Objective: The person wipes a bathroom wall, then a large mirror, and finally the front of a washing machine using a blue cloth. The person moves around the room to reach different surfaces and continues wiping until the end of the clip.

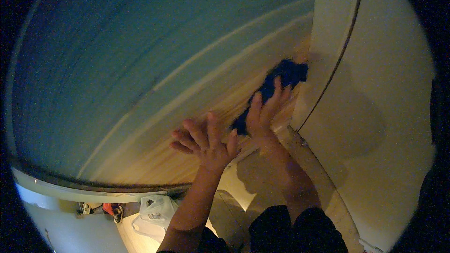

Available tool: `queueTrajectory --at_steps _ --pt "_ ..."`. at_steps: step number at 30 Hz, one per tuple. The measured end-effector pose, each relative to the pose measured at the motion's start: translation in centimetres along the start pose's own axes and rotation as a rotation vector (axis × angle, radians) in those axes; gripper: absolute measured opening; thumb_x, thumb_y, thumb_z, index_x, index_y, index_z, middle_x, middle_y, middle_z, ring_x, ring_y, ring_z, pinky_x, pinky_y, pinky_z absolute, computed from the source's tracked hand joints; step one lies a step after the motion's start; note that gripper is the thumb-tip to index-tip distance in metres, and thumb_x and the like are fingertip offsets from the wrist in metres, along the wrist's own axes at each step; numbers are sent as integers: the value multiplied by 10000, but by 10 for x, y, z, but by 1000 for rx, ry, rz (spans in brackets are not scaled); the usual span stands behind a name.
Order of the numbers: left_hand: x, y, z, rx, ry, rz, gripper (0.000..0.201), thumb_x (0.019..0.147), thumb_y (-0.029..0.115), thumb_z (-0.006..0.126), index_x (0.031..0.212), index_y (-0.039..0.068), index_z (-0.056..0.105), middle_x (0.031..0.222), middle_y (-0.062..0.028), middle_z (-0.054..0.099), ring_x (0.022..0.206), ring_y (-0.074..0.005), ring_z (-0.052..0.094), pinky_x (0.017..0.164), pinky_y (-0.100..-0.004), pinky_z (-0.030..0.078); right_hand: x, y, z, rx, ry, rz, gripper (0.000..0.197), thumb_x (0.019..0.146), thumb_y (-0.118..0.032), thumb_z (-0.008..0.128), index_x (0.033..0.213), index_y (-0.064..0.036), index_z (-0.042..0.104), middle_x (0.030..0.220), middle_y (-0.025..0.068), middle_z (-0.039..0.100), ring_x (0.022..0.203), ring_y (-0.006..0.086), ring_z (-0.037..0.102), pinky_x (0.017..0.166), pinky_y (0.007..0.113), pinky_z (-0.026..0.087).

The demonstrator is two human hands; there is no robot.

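A large curved-looking surface (140, 42) in blue-green with pale bands and a sandy brown lower edge fills the left and middle. On its brown part, near the right end, lies a crumpled dark blue cloth (289, 71). My right hand (268, 111) presses the cloth against the surface, fingers stretched over it. To its left, my left hand (204, 141) is open with fingers spread and nothing in them. It is close to the brown part; whether it touches cannot be told. Its fingertips are slightly blurred.
A pale wall (384, 65) with a thin dark line stands at the right, with my shadow on it. Below the surface's lower edge, a white plastic bag (158, 211) sits on the floor at the lower left. Shoes (115, 211), partly red, are beside it.
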State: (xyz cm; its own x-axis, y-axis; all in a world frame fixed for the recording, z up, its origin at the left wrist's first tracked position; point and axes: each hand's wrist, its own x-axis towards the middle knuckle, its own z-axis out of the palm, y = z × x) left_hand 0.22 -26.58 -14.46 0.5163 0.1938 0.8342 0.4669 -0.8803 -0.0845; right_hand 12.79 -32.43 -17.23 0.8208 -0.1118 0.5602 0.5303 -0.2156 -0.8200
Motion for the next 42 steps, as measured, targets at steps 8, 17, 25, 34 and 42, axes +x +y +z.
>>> queueTrajectory --at_steps 8,17,25,34,42 --pt "2 -1 8 2 62 -13 649 858 570 252 1283 115 435 1431 -256 90 1297 -483 -82 979 -614 -124 13 -24 5 68 8 -702 482 769 -426 589 1188 -201 507 1288 191 262 1183 489 206 900 696 175" --pt "0 -4 4 84 0 49 687 849 574 276 1363 118 301 1415 -305 21 1273 -527 -82 949 -668 -80 81 20 -11 -5 124 -552 536 827 -345 511 1239 -14 416 1332 278 239 1223 425 208 1021 515 144" --pt "1 5 -1 56 -106 4 685 836 534 391 1353 89 317 1419 -298 1 1274 -515 -112 961 -643 -85 34 74 -7 -22 115 -123 533 884 -336 415 1304 -22 321 1360 294 171 1258 420 155 1022 528 106" --pt "-50 16 25 -225 -184 50 684 837 524 425 1373 125 280 1422 -291 33 1280 -506 -120 975 -604 -126 -75 45 21 12 -4 -91 551 833 -361 519 1280 -76 372 1313 282 229 1195 464 215 991 575 136" --pt "-72 10 36 -22 -318 95 643 833 556 425 1332 155 376 1418 -298 30 1269 -519 -135 970 -604 -144 -38 76 9 55 -14 -410 449 776 -346 604 1155 -118 527 1262 262 309 1188 494 218 965 636 165"
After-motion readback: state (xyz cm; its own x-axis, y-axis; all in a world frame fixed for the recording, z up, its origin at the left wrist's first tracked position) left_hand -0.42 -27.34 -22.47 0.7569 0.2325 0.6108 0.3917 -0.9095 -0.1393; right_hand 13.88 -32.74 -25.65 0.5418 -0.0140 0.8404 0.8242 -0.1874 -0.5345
